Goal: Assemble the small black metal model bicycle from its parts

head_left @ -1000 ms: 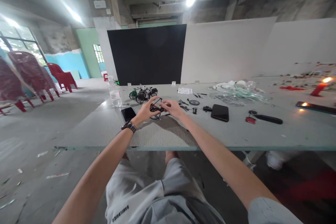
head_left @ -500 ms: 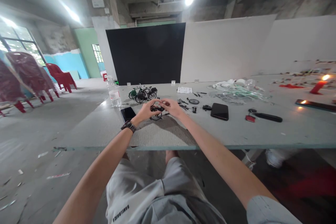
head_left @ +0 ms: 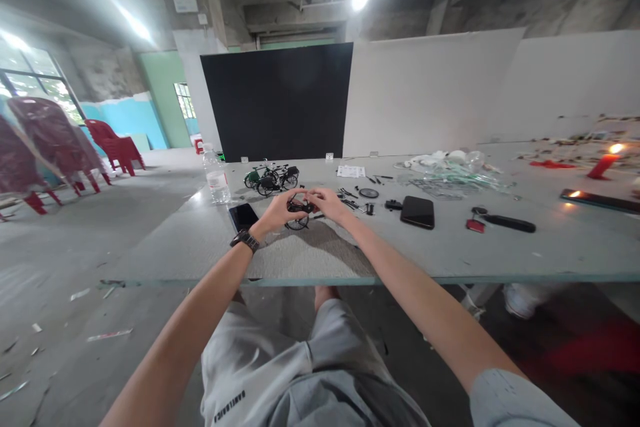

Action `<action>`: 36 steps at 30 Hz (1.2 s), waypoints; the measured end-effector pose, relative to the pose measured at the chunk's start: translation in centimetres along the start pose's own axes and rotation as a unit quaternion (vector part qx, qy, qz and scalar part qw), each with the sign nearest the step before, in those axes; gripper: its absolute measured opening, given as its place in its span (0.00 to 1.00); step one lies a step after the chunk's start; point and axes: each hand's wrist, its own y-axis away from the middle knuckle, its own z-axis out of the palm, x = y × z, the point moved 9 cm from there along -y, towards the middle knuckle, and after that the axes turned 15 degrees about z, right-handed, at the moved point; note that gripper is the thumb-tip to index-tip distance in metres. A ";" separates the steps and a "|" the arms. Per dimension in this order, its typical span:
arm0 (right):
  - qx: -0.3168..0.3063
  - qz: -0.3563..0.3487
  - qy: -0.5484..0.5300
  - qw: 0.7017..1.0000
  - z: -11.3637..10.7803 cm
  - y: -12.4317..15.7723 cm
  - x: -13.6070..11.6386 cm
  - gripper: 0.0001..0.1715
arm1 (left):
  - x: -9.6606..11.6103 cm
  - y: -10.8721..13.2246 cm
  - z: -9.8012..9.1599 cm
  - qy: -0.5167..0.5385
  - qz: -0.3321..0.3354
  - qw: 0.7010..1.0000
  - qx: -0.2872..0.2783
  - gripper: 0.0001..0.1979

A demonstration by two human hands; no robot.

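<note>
Over the middle of the grey table point(head_left: 450, 257), both my hands pinch a small black model bicycle part point(head_left: 299, 211) with a wheel hanging below it. My left hand point(head_left: 277, 212), with a watch on the wrist, grips its left side. My right hand point(head_left: 327, 203) closes on its right side. Loose small black parts point(head_left: 359, 199) lie just right of my hands. Two finished model bicycles point(head_left: 273, 179) stand further back.
A black phone point(head_left: 243, 216) lies left of my hands, another dark phone point(head_left: 417, 211) to the right. A water bottle point(head_left: 216, 175), an instruction sheet point(head_left: 351, 171), plastic bags point(head_left: 453, 173), a black tool point(head_left: 503, 221) and a lit red candle point(head_left: 604, 162) are also on the table. Red chairs point(head_left: 60, 140) stand far left.
My hands have drawn closer together on the small model part and lowered it slightly toward the table. The view has shifted a little.
</note>
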 end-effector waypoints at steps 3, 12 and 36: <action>0.002 0.006 -0.005 1.000 -0.1 -0.2 0.3 0.29 | -0.5 0.1 0.0 0.019 -0.013 1.000 0.006 0.33; -0.023 0.074 -0.057 0.995 0.1 0.2 0.6 0.18 | -0.5 0.1 0.1 0.029 -0.006 1.000 0.010 0.33; -0.048 0.102 -0.116 0.987 0.1 0.2 1.5 0.16 | -0.7 0.0 0.0 0.051 -0.047 0.997 0.024 0.35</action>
